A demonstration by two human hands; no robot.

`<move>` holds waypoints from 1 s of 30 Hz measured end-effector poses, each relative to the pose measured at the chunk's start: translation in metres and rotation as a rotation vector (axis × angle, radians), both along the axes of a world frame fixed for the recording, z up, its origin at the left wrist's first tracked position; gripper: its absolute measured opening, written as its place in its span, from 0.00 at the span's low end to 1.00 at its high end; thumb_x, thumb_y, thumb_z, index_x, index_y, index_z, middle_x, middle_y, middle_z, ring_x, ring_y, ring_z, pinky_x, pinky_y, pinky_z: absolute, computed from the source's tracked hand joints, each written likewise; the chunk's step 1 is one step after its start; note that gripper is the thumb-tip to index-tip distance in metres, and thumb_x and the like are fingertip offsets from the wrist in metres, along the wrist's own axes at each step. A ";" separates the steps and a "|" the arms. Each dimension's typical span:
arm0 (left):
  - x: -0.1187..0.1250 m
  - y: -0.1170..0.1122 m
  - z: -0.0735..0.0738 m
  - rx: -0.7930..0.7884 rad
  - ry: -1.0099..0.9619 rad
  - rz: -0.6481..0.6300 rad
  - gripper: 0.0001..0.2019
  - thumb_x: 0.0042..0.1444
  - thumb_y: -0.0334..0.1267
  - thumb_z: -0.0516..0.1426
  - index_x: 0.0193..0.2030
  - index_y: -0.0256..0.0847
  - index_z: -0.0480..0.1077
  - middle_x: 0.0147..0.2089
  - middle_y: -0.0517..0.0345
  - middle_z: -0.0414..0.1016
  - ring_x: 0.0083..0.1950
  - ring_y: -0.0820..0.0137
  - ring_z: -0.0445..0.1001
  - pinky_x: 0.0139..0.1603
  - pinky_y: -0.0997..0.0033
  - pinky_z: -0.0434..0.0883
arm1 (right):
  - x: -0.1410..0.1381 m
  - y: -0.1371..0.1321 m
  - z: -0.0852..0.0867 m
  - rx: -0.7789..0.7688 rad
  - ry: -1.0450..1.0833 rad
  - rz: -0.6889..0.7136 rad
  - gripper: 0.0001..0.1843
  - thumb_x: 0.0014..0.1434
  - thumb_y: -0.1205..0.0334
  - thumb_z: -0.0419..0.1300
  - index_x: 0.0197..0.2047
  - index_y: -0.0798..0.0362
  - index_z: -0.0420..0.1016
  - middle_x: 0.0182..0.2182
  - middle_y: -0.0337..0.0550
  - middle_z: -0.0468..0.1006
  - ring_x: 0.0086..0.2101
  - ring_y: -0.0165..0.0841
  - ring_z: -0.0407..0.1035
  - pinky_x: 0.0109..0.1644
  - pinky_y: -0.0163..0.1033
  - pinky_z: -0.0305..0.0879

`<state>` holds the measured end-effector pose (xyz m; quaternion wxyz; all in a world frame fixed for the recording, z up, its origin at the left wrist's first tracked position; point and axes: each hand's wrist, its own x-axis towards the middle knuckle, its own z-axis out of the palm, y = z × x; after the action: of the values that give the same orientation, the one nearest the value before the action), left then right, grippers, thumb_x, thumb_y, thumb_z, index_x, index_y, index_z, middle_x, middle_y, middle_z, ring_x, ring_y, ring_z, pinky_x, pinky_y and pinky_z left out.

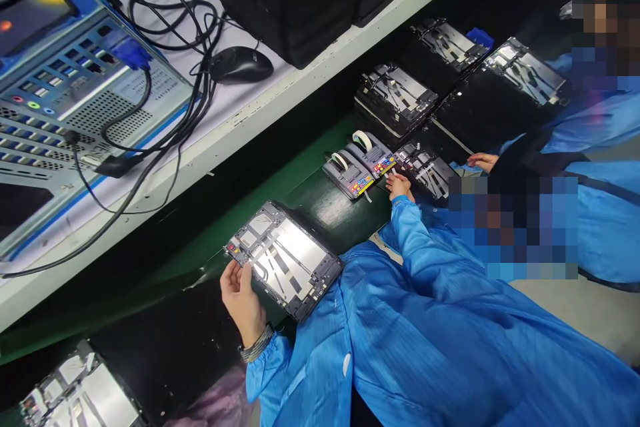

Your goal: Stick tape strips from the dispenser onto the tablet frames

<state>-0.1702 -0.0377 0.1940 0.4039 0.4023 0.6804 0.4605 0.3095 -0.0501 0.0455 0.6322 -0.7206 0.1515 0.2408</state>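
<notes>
My left hand [243, 296] grips the near left edge of an opened tablet [287, 259], thumb on its inner frame. The tablet lies tilted on the green belt [327, 208], its metal back plate and ribbon cables facing up. My right hand [400, 186], in a blue sleeve, reaches far forward to two grey tape dispensers [359, 163] with coloured buttons. Its fingers are pinched together beside the nearer dispenser's outlet, around a small white bit too small to name.
Further opened tablets [397, 95] sit on black trays up the belt, and another tablet [80, 395] lies at bottom left. A co-worker's hand [483, 161] rests nearby. The white shelf [260, 110] above carries a computer chassis [75, 90], cables, a mouse [241, 65] and black stacks.
</notes>
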 end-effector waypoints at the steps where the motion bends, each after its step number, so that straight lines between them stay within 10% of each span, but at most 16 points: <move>1: -0.001 0.000 0.000 -0.001 -0.007 0.003 0.25 0.56 0.45 0.68 0.59 0.44 0.73 0.50 0.58 0.76 0.53 0.69 0.76 0.67 0.58 0.68 | -0.003 0.002 0.004 -0.031 0.007 -0.001 0.13 0.56 0.66 0.66 0.43 0.51 0.68 0.25 0.33 0.73 0.27 0.27 0.71 0.27 0.28 0.69; 10: 0.004 -0.002 0.001 0.013 0.019 -0.032 0.24 0.58 0.46 0.67 0.59 0.42 0.71 0.54 0.52 0.76 0.57 0.65 0.76 0.67 0.57 0.68 | -0.011 -0.005 0.031 -0.107 -0.241 0.067 0.17 0.53 0.62 0.65 0.45 0.50 0.65 0.31 0.33 0.71 0.29 0.29 0.70 0.31 0.34 0.72; 16: 0.016 0.010 0.043 0.230 0.580 -0.099 0.30 0.60 0.48 0.64 0.67 0.44 0.63 0.67 0.43 0.66 0.68 0.57 0.67 0.67 0.54 0.66 | -0.036 -0.015 0.043 -0.011 -0.334 0.134 0.25 0.54 0.59 0.64 0.53 0.47 0.60 0.33 0.32 0.70 0.25 0.28 0.66 0.26 0.33 0.66; 21: 0.066 0.055 0.076 0.300 0.888 -0.529 0.33 0.62 0.49 0.62 0.71 0.42 0.60 0.72 0.39 0.61 0.75 0.51 0.57 0.75 0.47 0.55 | -0.117 0.008 0.099 0.326 -0.448 0.669 0.33 0.52 0.57 0.69 0.58 0.46 0.60 0.38 0.36 0.72 0.28 0.27 0.68 0.27 0.31 0.67; 30: 0.082 0.114 0.077 -0.079 0.884 -0.954 0.29 0.63 0.47 0.59 0.69 0.42 0.65 0.66 0.46 0.74 0.65 0.55 0.72 0.68 0.55 0.63 | -0.198 0.100 0.160 0.508 -0.671 1.376 0.41 0.54 0.61 0.70 0.67 0.44 0.59 0.50 0.43 0.68 0.37 0.32 0.67 0.37 0.38 0.72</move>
<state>-0.0880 0.0760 0.2705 0.2606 0.7966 0.5455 -0.0039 0.1113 0.0500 0.2058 0.4988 -0.5205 -0.5836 0.3739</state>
